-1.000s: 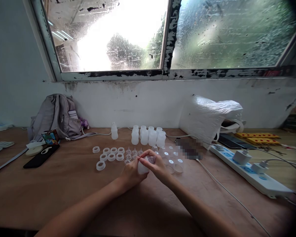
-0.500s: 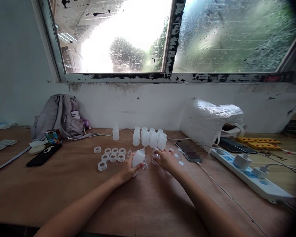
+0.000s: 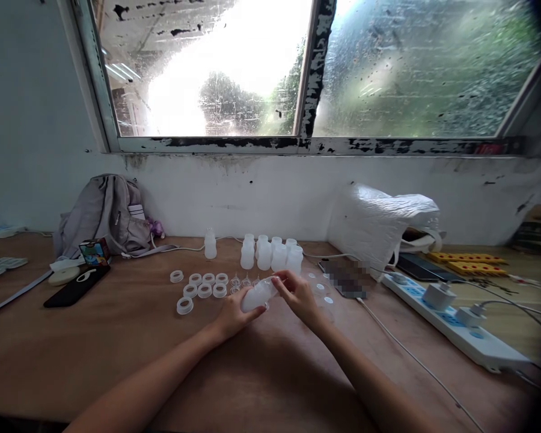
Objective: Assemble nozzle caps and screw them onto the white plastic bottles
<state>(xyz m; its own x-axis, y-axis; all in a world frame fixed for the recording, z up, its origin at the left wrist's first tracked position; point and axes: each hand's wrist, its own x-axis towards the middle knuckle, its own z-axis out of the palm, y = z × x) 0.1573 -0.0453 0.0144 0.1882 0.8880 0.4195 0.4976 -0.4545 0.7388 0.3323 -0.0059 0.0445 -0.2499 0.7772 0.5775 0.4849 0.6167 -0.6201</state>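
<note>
Wrapped round a frosted white bottle (image 3: 251,299), my left hand (image 3: 235,314) holds it tilted, its top toward the right. My right hand (image 3: 299,296) pinches a clear cap (image 3: 268,287) at the bottle's top end. Several white rings (image 3: 204,290) lie left of my hands, with clear nipples (image 3: 235,281) beside them, partly hidden by my left hand. Behind stand several frosted bottles (image 3: 264,255) in a cluster, and one capped bottle (image 3: 210,245) stands apart to their left. Small clear discs (image 3: 328,299) lie right of my right hand.
A phone (image 3: 346,278) with a cable lies right of the discs. Farther right are a white power strip (image 3: 460,325) and a silvery bag (image 3: 372,222). On the left sit a grey backpack (image 3: 106,213) and a black case (image 3: 76,287) on the wooden table (image 3: 130,337).
My right hand has moved left to the bottle with a clear cap in its fingers. The bottle in my left hand now leans more to the right.
</note>
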